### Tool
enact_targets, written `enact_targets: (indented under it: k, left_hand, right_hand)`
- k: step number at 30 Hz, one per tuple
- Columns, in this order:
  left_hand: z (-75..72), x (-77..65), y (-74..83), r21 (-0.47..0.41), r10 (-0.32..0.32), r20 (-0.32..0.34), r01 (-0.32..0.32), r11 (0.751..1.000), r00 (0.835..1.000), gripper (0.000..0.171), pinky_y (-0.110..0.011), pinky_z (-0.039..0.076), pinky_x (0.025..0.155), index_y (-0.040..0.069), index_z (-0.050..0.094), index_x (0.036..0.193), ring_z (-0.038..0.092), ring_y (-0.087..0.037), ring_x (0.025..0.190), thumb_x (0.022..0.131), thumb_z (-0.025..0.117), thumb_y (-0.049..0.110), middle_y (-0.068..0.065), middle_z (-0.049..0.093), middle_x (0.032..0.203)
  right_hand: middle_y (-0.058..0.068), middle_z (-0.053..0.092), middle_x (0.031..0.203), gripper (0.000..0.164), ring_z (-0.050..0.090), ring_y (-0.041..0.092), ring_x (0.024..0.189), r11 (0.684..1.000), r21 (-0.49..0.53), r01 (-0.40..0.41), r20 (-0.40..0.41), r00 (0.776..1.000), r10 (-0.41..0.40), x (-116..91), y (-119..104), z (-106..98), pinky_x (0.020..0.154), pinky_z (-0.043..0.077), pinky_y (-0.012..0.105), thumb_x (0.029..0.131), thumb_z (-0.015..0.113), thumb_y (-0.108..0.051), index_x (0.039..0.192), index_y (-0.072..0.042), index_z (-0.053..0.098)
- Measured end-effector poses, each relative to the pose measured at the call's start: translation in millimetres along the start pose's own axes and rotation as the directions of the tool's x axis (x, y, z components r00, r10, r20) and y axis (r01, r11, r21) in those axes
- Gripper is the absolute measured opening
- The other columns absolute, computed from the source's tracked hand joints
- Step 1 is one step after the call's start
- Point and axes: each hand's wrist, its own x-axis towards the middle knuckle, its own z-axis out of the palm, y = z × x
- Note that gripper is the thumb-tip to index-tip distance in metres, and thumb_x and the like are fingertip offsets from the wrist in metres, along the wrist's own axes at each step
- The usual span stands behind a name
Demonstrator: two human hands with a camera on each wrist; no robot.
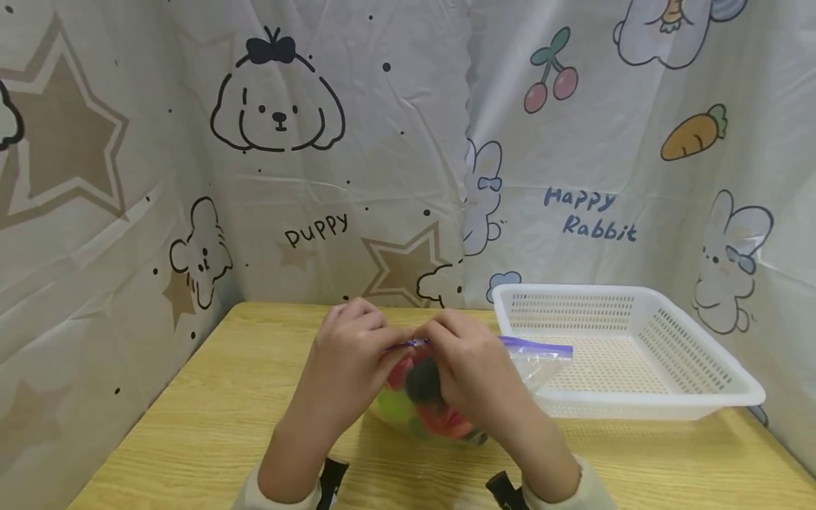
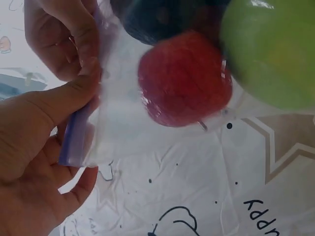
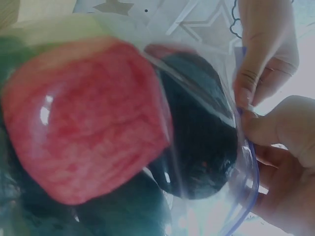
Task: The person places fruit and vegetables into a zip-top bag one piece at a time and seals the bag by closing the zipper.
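A clear zip bag (image 1: 532, 365) with a purple seal strip (image 1: 538, 348) hangs upright over the table, between both hands. My left hand (image 1: 353, 350) pinches the strip between thumb and fingers. Close beside it, my right hand (image 1: 468, 361) also pinches the strip, and the thumbs nearly meet. Through the plastic in the left wrist view show a red apple (image 2: 184, 81), a round green fruit (image 2: 275, 49) and a dark, blurred fruit (image 2: 157, 19). In the right wrist view, a streaky red fruit (image 3: 88, 118) lies against a dark green one (image 3: 199, 128). The hands cover part of the bag.
A white perforated plastic basket (image 1: 637, 404) stands to the right on the wood-grain table (image 1: 242, 397), behind the bag's right end. Printed cloth (image 1: 382, 177) with cartoon animals hangs at the back and on both sides.
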Motion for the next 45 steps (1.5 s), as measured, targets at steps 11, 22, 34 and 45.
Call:
enact_targets:
  k: [11, 22, 34, 45]
  left_hand:
    - [10.2, 2.5, -1.3, -0.032, -0.029, -0.079, 0.026, 0.999, 0.996, 0.006, -0.043, 0.046, 0.078, 0.019, 0.074, 0.073, 0.053, -0.015, 0.076, 0.074, 0.077, 0.024, 0.005, 0.064, 0.064]
    - [13.3, 2.0, -14.2, -0.076, -0.088, -0.113, 0.080, 0.994, 0.990, 0.005, -0.051, 0.042, 0.081, 0.019, 0.075, 0.072, 0.051, -0.016, 0.076, 0.072, 0.078, 0.023, 0.004, 0.064, 0.064]
    - [-1.6, 1.1, -26.7, -0.075, -0.171, -0.153, 0.161, 0.984, 0.973, 0.010, -0.052, 0.038, 0.084, 0.020, 0.076, 0.072, 0.049, -0.015, 0.073, 0.073, 0.077, 0.030, 0.005, 0.058, 0.057]
    - [-14.9, -2.2, -39.9, -0.113, -0.228, -0.153, 0.212, 0.971, 0.962, 0.011, -0.059, 0.035, 0.090, 0.020, 0.076, 0.072, 0.050, -0.014, 0.075, 0.071, 0.078, 0.031, 0.005, 0.061, 0.058]
  right_hand:
    - [-0.002, 0.065, 0.083, 0.016, 0.058, 0.017, 0.080, 0.998, -0.040, -0.049, -0.089, 0.995, 0.046, -0.1, 11.0, -0.9, 0.063, 0.050, 0.039, 0.078, 0.064, -0.001, 0.086, -0.014, 0.068]
    - [-0.001, 0.065, 0.083, 0.016, 0.058, 0.019, 0.077, 0.993, -0.081, -0.089, -0.112, 0.990, 0.080, -1.4, 25.9, -4.7, 0.058, 0.044, 0.038, 0.077, 0.063, -0.002, 0.086, -0.014, 0.070]
    - [-0.003, 0.067, 0.082, 0.014, 0.061, 0.018, 0.084, 0.986, -0.116, -0.119, -0.146, 0.984, 0.101, -1.6, 40.6, -13.3, 0.072, 0.045, 0.046, 0.079, 0.066, -0.006, 0.085, -0.017, 0.071]
    - [-0.002, 0.065, 0.080, 0.012, 0.058, 0.015, 0.073, 0.982, -0.114, -0.151, -0.165, 0.978, 0.131, -5.3, 50.1, -24.1, 0.073, 0.040, 0.052, 0.079, 0.069, -0.007, 0.084, -0.018, 0.069]
